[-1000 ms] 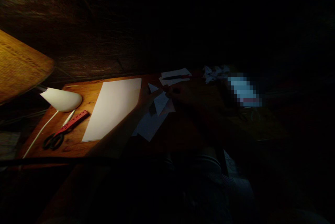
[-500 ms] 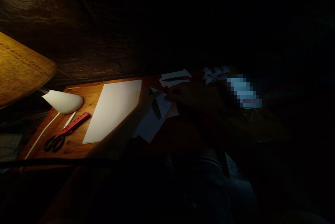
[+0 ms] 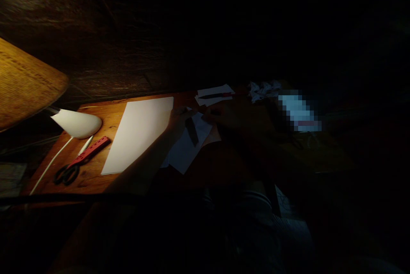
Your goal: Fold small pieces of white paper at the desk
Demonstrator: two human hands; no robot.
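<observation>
The scene is very dark, lit only from the left. My left hand [image 3: 180,117] rests on a folded piece of white paper [image 3: 188,141] in the middle of the wooden table [image 3: 102,114], fingers pressed on its upper edge. My right hand [image 3: 224,118] is a dim shape at the paper's right side, touching its top corner; its fingers are too dark to read. A large flat white sheet [image 3: 137,133] lies just left of my left forearm.
A white lamp base [image 3: 77,123] and its woven shade [image 3: 25,84] stand at the far left, with red-handled scissors [image 3: 80,158] beside them. Small paper pieces with a pen [image 3: 214,94] and crumpled paper [image 3: 264,88] lie at the table's back.
The folded paper's raised flap has been pressed down flatter and the paper has shifted slightly right. My left hand has moved onto its upper edge.
</observation>
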